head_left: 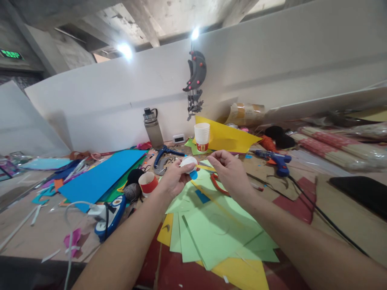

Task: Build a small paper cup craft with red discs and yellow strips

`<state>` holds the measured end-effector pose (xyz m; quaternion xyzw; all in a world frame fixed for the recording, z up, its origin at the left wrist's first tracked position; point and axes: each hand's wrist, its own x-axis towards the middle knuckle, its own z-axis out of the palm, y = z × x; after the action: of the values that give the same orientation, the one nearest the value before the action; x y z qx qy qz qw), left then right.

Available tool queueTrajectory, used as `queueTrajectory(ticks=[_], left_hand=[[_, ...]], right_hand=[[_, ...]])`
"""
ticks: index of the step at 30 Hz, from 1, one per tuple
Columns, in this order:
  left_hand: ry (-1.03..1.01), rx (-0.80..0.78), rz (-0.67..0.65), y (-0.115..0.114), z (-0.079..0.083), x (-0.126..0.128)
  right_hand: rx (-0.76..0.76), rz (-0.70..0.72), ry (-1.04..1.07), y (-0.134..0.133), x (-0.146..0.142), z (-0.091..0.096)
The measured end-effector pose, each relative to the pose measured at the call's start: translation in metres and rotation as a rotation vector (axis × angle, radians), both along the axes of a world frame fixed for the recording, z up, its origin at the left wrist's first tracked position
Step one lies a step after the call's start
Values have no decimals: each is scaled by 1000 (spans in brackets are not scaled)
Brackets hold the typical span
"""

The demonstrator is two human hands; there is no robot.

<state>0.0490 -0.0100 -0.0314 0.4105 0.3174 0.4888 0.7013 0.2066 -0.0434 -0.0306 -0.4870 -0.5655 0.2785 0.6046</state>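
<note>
My left hand (pixel 177 177) is closed around a small white round piece (pixel 189 161), perhaps the end of a paper cup. A blue paper disc (pixel 193 175) sticks out below it. From the white piece a narrow yellow strip (pixel 205 167) reaches toward my right hand (pixel 225 167). The thumb and fingers of that hand are pinched together; what lies between them is too small to make out. Orange-handled scissors (pixel 215 183) rest under my right hand, partly hidden. Light green paper sheets (pixel 217 225) lie below both hands, with a blue paper scrap (pixel 202 196) on top.
A stack of paper cups (pixel 202 135) stands ahead, a red paper cup (pixel 148 184) to the left. A blue glue gun (pixel 282 164) with a black cord lies right. A blue power strip (pixel 111 219), blue sheet (pixel 104 177) and bottle (pixel 153 129) are left.
</note>
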Motion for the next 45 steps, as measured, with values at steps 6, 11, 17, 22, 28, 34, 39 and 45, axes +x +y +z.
queueTrajectory(ticks=[6, 11, 17, 22, 28, 34, 39, 45], left_hand=[[-1, 14, 22, 0, 2, -1], [43, 95, 93, -3, 5, 1], [12, 98, 76, -1, 4, 0], [-25, 108, 48, 2, 6, -6], [42, 356, 154, 1, 15, -12], [74, 450, 202, -2, 19, -12], [11, 336, 148, -1, 16, -11], [53, 303, 131, 6, 7, -13]], right_hand=[[-23, 28, -192, -2, 3, 3], [-81, 76, -418, -9, 4, 12], [-138, 94, -493, -9, 4, 14], [-128, 169, -463, -7, 6, 13], [15, 39, -472, -9, 6, 16], [86, 52, -447, -10, 5, 16], [38, 78, -429, -11, 6, 21], [47, 48, -441, -8, 10, 22]])
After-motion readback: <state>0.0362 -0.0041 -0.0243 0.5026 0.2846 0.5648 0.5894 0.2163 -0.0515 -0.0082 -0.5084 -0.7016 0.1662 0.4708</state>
